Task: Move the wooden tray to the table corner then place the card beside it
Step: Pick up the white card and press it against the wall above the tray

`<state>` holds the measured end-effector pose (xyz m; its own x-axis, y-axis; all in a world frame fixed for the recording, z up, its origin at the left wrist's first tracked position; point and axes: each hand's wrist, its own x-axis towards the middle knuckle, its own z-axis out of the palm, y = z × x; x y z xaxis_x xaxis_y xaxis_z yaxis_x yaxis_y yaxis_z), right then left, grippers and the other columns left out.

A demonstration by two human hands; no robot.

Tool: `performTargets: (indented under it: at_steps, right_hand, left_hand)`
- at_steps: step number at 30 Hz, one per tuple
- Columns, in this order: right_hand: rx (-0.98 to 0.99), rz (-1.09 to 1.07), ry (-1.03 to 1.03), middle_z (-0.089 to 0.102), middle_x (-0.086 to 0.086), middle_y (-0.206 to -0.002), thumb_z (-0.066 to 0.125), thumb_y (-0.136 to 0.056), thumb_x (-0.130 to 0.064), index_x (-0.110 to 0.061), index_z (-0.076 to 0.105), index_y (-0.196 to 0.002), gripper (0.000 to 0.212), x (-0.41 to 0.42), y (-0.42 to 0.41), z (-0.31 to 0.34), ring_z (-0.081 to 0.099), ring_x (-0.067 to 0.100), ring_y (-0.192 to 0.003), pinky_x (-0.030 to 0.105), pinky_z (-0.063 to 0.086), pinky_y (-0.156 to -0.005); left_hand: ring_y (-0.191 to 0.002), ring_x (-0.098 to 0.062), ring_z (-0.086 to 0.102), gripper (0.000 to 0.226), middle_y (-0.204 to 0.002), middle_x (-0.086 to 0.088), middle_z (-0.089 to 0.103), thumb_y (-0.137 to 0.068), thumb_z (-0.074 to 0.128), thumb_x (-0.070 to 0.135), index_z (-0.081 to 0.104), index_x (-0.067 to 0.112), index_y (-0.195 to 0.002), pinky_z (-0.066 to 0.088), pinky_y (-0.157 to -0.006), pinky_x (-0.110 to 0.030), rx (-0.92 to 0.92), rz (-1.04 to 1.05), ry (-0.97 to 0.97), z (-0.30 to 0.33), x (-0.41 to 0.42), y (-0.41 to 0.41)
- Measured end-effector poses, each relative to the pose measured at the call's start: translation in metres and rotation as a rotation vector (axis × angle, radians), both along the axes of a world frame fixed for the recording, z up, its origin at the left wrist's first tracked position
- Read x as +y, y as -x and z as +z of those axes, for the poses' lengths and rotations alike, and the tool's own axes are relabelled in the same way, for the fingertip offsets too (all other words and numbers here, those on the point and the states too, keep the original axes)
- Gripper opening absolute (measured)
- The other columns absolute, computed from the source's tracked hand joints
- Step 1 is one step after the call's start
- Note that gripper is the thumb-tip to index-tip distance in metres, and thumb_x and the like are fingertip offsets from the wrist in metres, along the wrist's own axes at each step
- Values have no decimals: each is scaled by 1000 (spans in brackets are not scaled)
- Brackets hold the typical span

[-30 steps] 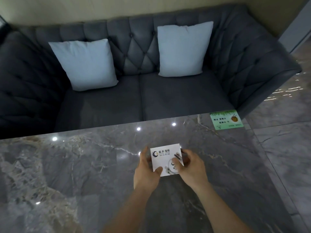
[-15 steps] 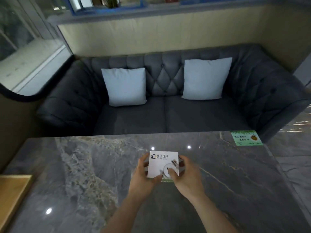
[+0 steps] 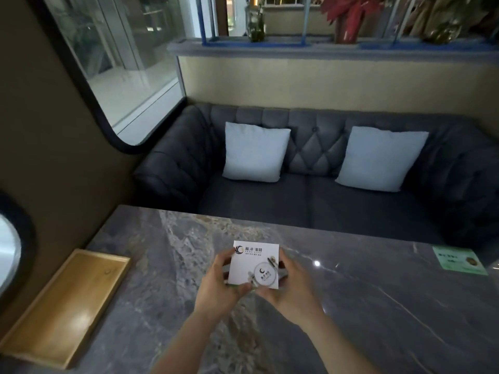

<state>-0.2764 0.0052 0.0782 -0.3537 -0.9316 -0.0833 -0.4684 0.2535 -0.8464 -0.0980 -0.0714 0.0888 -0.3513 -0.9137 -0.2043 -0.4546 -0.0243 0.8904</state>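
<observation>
A white card (image 3: 252, 261) with a dark logo and a round printed badge is held above the middle of the grey marble table (image 3: 364, 306). My left hand (image 3: 217, 286) grips its left edge and my right hand (image 3: 287, 288) grips its right and lower edge. The wooden tray (image 3: 64, 306), shallow and light brown, lies empty at the table's left side against the wall, well to the left of both hands.
A green sticker (image 3: 459, 259) lies near the table's far right corner. Behind the table stands a dark tufted sofa (image 3: 305, 201) with two pale cushions. A brown wall with a window runs along the left.
The view has swung up and to the left, bringing the wooden tray fully into sight. Both hands keep hold of the card in about the same pose.
</observation>
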Motion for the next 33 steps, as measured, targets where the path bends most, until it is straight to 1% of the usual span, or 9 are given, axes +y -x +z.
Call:
performTargets:
  at_steps: [7, 12, 15, 18, 21, 27, 29, 31, 33]
  right_hand:
    - [39, -4, -46, 63, -34, -109, 93, -67, -33, -51, 55, -118, 66, -70, -126, -3, 70, 3, -93, 34, 64, -74]
    - [42, 31, -88, 75, -20, -100, 94, -67, -27, -42, 58, -116, 62, -138, -222, -7, 72, -1, -85, 27, 62, -71]
    - [55, 32, -96, 74, -21, -104, 91, -67, -32, -47, 54, -120, 66, -171, -271, -11, 72, 0, -89, 36, 62, -76]
    - [50, 18, -108, 71, -23, -110, 90, -65, -42, -48, 50, -127, 74, -202, -309, -18, 72, 1, -94, 38, 62, -80]
    - [110, -5, -118, 63, -23, -128, 88, -68, -46, -45, 39, -142, 89, -232, -334, -25, 67, 3, -108, 39, 59, -91]
    - [261, 41, -153, 58, -17, -128, 80, -80, -37, -50, 39, -134, 69, -292, -354, -44, 65, 8, -107, 37, 61, -85]
    - [229, 36, -215, 63, -14, -122, 76, -86, -27, -49, 45, -139, 65, -364, -354, -94, 69, 6, -95, 32, 62, -81]
    - [264, 49, -252, 60, -15, -119, 71, -92, -18, -40, 46, -147, 64, -371, -358, -84, 69, 4, -90, 24, 61, -80]
    - [269, 93, -278, 57, -13, -132, 67, -95, -15, -36, 42, -151, 65, -378, -361, -97, 66, 4, -97, 14, 55, -86]
  left_hand:
    - [-96, -2, 66, 85, -116, 21, 64, -58, 87, 39, 42, 53, -128, 58, -84, -41, 3, -1, -10, -10, -67, -126]
    - [-96, -1, 65, 85, -108, 25, 64, -58, 87, 42, 42, 43, -131, 55, -76, -28, -72, 7, 58, -14, -127, -223]
    - [-94, -6, 67, 82, -105, 25, 61, -63, 86, 39, 41, 39, -131, 50, -69, -27, -155, -17, 89, -14, -160, -270]
    - [-95, -10, 66, 83, -116, 18, 63, -62, 83, 42, 37, 46, -130, 56, -76, -40, -186, -27, 116, -19, -192, -305]
    - [-98, -9, 64, 82, -118, 17, 61, -64, 83, 46, 35, 47, -131, 56, -77, -38, -206, -29, 116, -26, -223, -326]
    - [-106, -10, 63, 82, -125, 15, 60, -72, 83, 39, 31, 44, -135, 58, -81, -37, -252, -13, 109, -48, -284, -345]
    - [-105, -13, 63, 80, -126, 12, 60, -74, 82, 38, 30, 44, -136, 57, -80, -34, -259, -7, 62, -100, -357, -341]
    - [-106, -14, 61, 78, -127, 10, 60, -77, 81, 34, 32, 41, -138, 52, -79, -31, -288, 9, 63, -97, -363, -342]
    - [-107, -12, 58, 77, -127, 11, 57, -81, 78, 28, 31, 41, -140, 49, -79, -28, -286, 10, 26, -112, -369, -343]
